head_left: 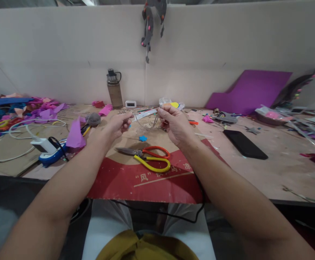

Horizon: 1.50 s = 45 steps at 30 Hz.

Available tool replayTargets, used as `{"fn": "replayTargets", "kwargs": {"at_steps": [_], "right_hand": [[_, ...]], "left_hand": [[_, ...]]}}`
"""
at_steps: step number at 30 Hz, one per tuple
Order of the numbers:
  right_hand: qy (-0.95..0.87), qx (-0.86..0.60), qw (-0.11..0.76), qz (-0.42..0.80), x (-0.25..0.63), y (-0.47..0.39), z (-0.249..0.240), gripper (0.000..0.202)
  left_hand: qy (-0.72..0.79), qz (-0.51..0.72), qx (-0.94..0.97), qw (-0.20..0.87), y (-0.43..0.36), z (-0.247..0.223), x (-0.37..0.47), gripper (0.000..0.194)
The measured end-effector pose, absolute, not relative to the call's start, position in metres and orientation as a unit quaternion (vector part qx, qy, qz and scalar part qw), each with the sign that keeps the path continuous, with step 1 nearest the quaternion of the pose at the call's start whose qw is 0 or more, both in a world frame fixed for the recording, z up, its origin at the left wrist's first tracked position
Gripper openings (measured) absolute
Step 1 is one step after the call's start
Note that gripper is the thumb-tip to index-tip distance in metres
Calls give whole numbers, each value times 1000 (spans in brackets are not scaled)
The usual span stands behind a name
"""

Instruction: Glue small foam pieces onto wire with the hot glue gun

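Observation:
My left hand and my right hand are raised over the middle of the table, fingers pinched. A thin grey strand, like yarn, hangs in loops from my right fingertips and runs across toward my left fingertips. Both hands appear closed on it. Below them, scissors with one red and one yellow handle lie on a red and brown cardboard sheet, blades pointing left. A small blue flower-shaped piece rests just beyond the scissors.
A ball of grey yarn, a power strip with white cables and coloured scraps lie left. At the back stands a water bottle. On the right are a black phone and a purple sheet.

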State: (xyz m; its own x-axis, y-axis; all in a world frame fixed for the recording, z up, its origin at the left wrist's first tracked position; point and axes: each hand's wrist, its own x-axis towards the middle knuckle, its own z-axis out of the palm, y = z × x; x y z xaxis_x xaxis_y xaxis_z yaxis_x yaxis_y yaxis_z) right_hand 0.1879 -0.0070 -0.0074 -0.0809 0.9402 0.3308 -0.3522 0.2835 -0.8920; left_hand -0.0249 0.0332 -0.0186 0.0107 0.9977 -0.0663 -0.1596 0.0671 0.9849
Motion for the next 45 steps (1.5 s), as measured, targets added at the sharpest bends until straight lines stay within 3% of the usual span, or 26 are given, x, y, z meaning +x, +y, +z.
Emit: {"fn": "replayTargets", "kwargs": {"at_steps": [5, 14, 24, 30, 45], "right_hand": [[-551, -305, 617, 472, 182, -4, -14, 16], [-610, -367, 590, 381, 173, -1, -29, 13], [-461, -219, 587, 628, 181, -8, -10, 26], [-419, -224, 651, 592, 203, 3, 5, 23], [-441, -253, 697, 506, 208, 6, 4, 27]], "left_hand": [[407, 458, 493, 618, 7, -15, 9, 19], [317, 394, 581, 637, 1, -21, 16, 34], [337, 427, 578, 609, 10, -19, 5, 31], [386, 462, 573, 556, 28, -18, -19, 20], [376, 475, 573, 552, 36, -14, -43, 32]]}}
